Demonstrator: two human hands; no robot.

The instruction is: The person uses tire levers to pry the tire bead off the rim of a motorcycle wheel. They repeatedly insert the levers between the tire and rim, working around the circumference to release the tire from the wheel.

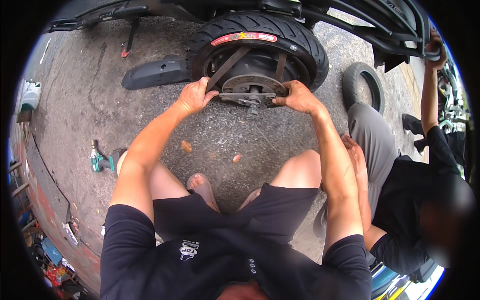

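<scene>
A scooter wheel (257, 45) with a black tyre and a red label stands in front of me under the raised body. On its hub are a brake disc (248, 81), a flat metal bracket (235, 95) and an axle end with a nut (253, 107). My left hand (196, 96) is closed on the left end of the bracket, beside a slanting metal bar (227, 68). Thumb and fingers of my right hand (298, 97) pinch the bracket's right end, close to the axle. The fingertips' far sides are hidden.
A black mudguard (157, 74) lies left of the wheel. On the ground stands a teal cordless impact wrench (102, 159). A loose tyre (363, 89) is at the right, near a crouching co-worker (415, 200) whose raised hand (436, 51) holds the scooter's rack (385, 40).
</scene>
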